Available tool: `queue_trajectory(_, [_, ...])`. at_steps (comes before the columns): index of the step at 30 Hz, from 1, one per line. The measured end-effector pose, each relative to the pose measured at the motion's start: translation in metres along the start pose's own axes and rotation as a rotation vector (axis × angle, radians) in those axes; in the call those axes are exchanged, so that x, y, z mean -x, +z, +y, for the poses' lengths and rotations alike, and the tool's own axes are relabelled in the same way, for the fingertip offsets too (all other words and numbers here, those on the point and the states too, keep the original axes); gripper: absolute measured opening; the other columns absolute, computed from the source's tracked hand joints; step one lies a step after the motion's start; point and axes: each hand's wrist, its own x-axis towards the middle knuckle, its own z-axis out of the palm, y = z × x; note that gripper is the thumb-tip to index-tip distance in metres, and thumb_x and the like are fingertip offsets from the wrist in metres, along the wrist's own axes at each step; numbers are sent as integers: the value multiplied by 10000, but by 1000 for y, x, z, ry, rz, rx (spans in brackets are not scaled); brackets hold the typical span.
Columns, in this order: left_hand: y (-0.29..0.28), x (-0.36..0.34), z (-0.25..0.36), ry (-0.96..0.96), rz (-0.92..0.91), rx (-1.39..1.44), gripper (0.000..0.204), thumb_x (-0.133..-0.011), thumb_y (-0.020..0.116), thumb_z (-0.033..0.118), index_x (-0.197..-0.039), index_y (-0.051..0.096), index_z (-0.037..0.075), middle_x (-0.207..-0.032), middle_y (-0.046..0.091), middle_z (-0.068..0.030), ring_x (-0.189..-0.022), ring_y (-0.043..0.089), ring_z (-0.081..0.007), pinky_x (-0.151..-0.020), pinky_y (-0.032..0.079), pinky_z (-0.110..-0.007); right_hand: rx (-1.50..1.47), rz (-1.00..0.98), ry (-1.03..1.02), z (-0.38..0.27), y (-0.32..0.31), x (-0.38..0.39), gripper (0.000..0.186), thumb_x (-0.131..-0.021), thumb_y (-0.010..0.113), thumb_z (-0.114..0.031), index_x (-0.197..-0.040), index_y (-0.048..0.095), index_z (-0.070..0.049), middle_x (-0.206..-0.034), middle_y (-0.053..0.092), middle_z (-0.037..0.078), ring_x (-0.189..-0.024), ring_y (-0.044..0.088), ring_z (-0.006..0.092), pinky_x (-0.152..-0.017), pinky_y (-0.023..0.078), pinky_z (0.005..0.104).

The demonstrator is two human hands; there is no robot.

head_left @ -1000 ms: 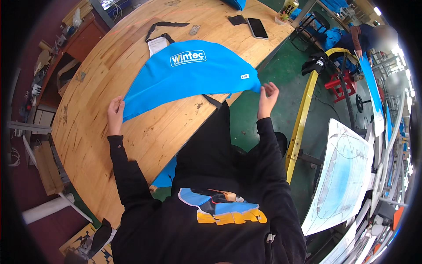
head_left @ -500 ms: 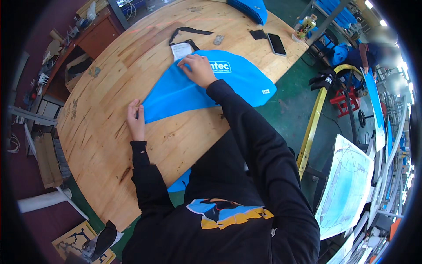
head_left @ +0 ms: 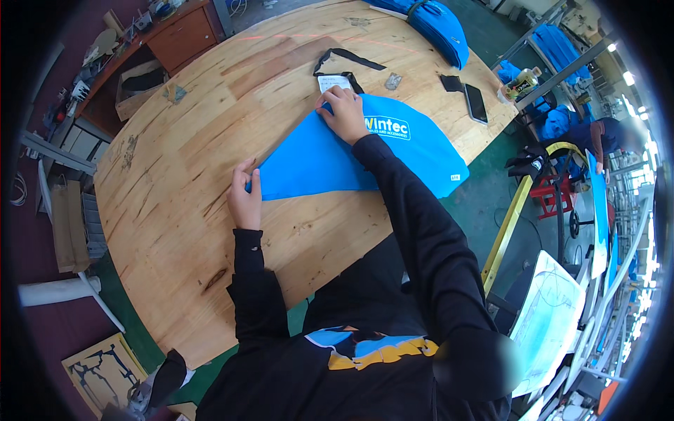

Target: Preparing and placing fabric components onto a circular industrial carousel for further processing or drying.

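Observation:
A blue fabric piece [head_left: 309, 168] with a printed white-bordered logo and a small white tag lies across the wooden table before me, narrowing to the left. At its left end, my left hand [head_left: 246, 200] pinches the edge between thumb and fingers; a bit of blue shows there. My right hand [head_left: 344, 119] is closed in a pinch on the upper edge, left of the logo, its fingertips partly hiding the cloth. Just beyond that hand lie a white label [head_left: 333, 82] and a black strap [head_left: 354, 57] bent into a loop.
The wooden table [head_left: 175, 203] carries a stack of blue pieces [head_left: 439, 31] at the back, a phone [head_left: 476, 103], a black patch [head_left: 451, 83] and a bottle [head_left: 523, 83] near the right edge. A yellow bar [head_left: 507, 235] stands at right; a co-worker [head_left: 607, 137] bends beyond it.
My view has shifted, so the table and cloth sit further right and more of the back stack shows. Both hands stay at the same edges of the blue fabric.

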Motion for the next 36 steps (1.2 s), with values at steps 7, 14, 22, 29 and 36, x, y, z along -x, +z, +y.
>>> queue_trajectory(7, [-3,0,8,80,65,-493,292,-888,630,234,-1158,621,125,-901,586,-67,-856,563,-245,-784,432,-395,32,86,-58,0,1,8,235,-792,690,-193,-1016,622,-172,-1114,588,31,-1134,519,257,-1021,299,539])
queue_trajectory(14, [15,18,37,461,-354,-718,544,-925,522,406,-1436,412,256,-1548,278,-53,-1399,271,-359,-1131,181,-543,146,-26,-94,-12,-21,41,545,-922,512,-478,-1367,470,-168,-1432,444,82,-1375,328,306,-1104,122,637])
queue_trajectory(22, [27,17,28,471,-407,-741,556,-945,459,454,-1468,353,301,-1573,225,-2,-1422,228,-346,-1134,167,-542,617,-92,583,119,-91,75,630,-962,332,-574,-1468,339,-199,-1541,281,95,-1432,229,310,-1083,101,680])
queue_trajectory(29, [22,21,29,444,-418,-778,565,-934,484,463,-1463,359,308,-1571,231,5,-1421,236,-335,-1134,173,-537,489,-153,424,120,-142,147,566,-959,355,-566,-1399,452,-222,-1505,326,164,-1407,239,394,-1063,106,703])
queue_trajectory(36, [19,20,24,453,-400,-833,566,-946,469,439,-1476,329,298,-1577,212,9,-1423,231,-335,-1134,167,-547,455,-91,183,52,-189,196,493,-939,488,-436,-1403,448,-272,-1522,328,29,-1416,266,293,-1123,193,572])
